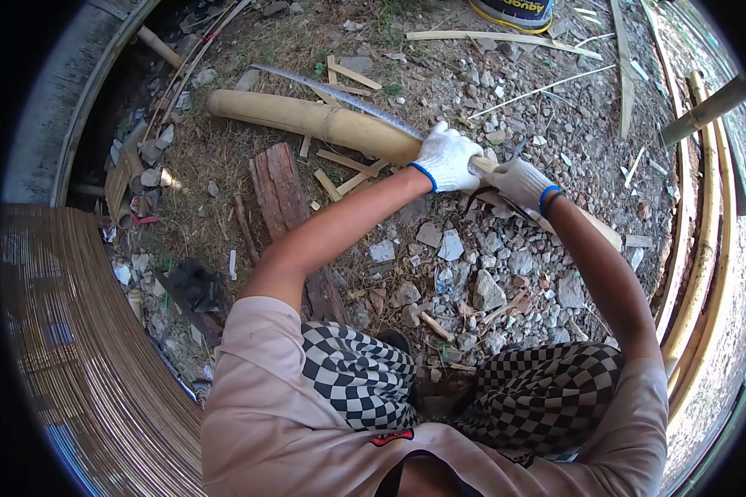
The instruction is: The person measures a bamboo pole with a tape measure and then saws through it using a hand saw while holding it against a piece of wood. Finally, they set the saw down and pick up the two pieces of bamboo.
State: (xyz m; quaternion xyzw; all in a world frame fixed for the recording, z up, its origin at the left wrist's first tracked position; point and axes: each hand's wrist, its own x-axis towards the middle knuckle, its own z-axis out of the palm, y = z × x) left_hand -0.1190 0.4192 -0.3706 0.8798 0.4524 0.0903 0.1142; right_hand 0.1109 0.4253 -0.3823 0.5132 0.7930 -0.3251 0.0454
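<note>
A thick pale bamboo pole [290, 117] lies slantwise across the ground in front of me, its right part [598, 228] reappearing beyond my hands. A long, thin metal blade [340, 97] runs beside its far edge and ends under my left hand. In a white knit glove with a blue cuff, my left hand [449, 158] is closed over the pole where the blade meets it. Close by on the right, my gloved right hand [520, 183] has its fingers curled, with a pale piece [484, 164] showing between the hands. What the right fingers grip is hidden.
Split bamboo strips [506, 38] and rubble [489, 290] cover the ground. A weathered wood slab [279, 186] lies near my left forearm. Long bamboo poles [706, 207] run along the right, a slatted mat [91, 331] stands left, and a bucket [518, 10] is at the top.
</note>
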